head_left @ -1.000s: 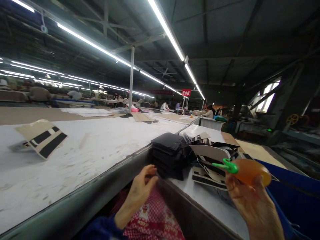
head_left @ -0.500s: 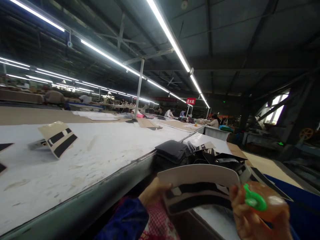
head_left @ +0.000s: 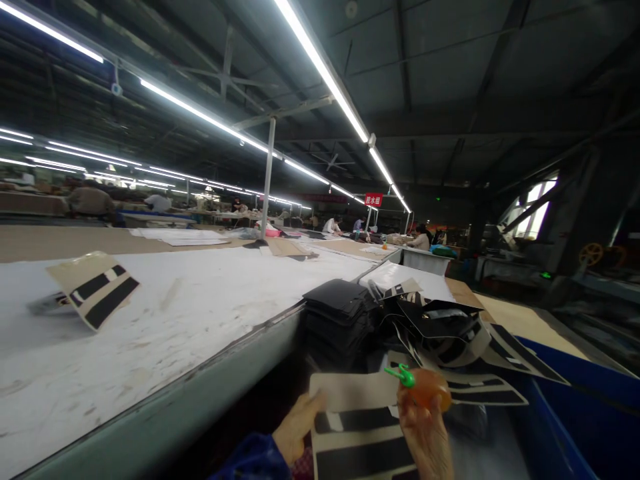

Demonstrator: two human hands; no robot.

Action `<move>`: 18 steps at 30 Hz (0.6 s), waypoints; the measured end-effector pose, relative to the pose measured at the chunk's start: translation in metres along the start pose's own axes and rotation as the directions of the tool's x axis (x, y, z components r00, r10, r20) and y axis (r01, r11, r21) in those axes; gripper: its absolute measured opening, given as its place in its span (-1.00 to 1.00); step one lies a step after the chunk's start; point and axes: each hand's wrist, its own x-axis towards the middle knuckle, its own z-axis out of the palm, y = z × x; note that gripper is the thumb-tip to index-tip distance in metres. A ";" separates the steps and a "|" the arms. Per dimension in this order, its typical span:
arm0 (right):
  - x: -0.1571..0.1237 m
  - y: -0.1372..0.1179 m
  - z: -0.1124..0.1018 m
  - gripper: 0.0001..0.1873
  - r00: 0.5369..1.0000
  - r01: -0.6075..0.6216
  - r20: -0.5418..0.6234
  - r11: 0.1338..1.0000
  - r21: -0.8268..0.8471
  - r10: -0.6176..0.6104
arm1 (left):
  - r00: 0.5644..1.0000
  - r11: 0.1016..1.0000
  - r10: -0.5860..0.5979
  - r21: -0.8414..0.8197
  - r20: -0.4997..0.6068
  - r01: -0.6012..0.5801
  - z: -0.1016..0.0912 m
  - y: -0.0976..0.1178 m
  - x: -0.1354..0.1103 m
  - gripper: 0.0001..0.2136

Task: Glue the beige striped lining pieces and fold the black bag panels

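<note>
Two hands are ours: the left hand [head_left: 297, 425] pinches the striped panel [head_left: 360, 421] by its left edge, right of the broad white table [head_left: 200, 300]; the right hand [head_left: 425, 430] grips the orange bottle [head_left: 431, 388] before the panel's right side.

free room over tabletop [head_left: 215, 293], black stack [head_left: 340, 300] blocking beyond panel [head_left: 360, 437]
</note>
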 end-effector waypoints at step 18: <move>-0.051 -0.005 0.064 -0.20 0.957 0.246 0.210 0.940 -0.235 -0.198 | 0.996 1.000 0.009 0.009 0.086 -0.010 0.042 0.051 -0.068 -0.63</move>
